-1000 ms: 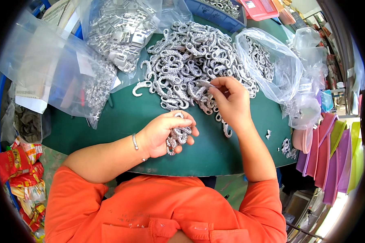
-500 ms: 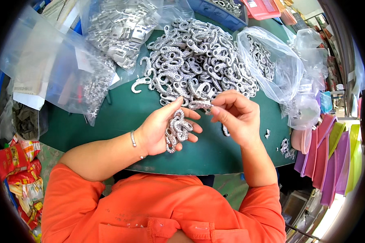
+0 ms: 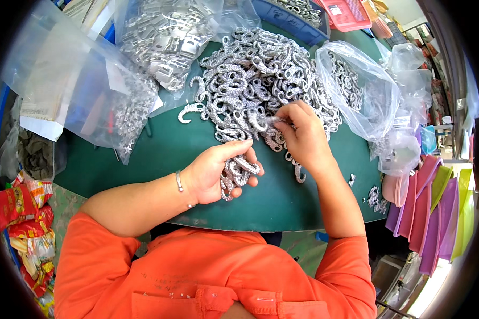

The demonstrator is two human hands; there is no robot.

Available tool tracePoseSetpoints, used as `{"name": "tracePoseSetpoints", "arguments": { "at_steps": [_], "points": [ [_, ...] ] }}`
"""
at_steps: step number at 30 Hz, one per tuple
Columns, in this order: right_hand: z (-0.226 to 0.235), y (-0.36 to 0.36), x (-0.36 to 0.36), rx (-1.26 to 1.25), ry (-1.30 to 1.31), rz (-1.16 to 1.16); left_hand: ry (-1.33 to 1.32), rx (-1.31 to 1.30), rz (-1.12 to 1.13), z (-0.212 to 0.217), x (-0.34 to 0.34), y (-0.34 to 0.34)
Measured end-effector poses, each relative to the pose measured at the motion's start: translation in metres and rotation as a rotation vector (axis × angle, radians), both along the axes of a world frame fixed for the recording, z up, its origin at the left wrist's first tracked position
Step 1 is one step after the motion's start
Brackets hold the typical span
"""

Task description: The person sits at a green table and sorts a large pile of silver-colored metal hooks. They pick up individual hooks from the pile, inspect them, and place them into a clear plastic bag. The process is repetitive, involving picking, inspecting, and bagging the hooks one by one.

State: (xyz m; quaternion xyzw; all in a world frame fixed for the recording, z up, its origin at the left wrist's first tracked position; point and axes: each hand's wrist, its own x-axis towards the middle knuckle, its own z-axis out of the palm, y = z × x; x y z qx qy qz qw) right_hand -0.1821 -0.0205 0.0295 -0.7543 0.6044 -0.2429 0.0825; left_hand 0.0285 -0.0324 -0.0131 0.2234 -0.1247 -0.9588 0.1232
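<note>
A green table [image 3: 159,154] carries a large heap of silver S-shaped hooks [image 3: 255,80] at its far middle. 2 clear plastic bags flank it: 1 of flat metal plates [image 3: 165,37] at the far left corner, 1 nearly slack bag [image 3: 367,95] at the right edge. The left hand [image 3: 215,173] is cupped around a small bunch of hooks [image 3: 238,173] near the front edge. The right hand [image 3: 298,133] pinches 1 hook [image 3: 271,121] at the heap's near rim.
</note>
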Motion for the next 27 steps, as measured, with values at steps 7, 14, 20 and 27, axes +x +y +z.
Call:
{"name": "tracePoseSetpoints", "arguments": {
  "at_steps": [7, 14, 20, 27],
  "points": [
    [0.017, 0.014, -0.006, 0.522, -0.758, -0.293, -0.025, -0.022, -0.006, 0.001, 0.000, 0.001],
    [0.031, 0.030, 0.001, 0.633, -1.071, -0.250, -0.049, -0.095, 0.013, 0.007, -0.001, 0.001],
    [0.039, 0.039, 0.011, 0.676, -0.950, -0.194, -0.091, -0.116, 0.134, 0.012, -0.001, 0.001],
    [0.025, 0.041, 0.009, 0.585, -0.996, -0.278, -0.171, -0.283, 0.228, 0.020, -0.002, 0.007]
  ]
}}
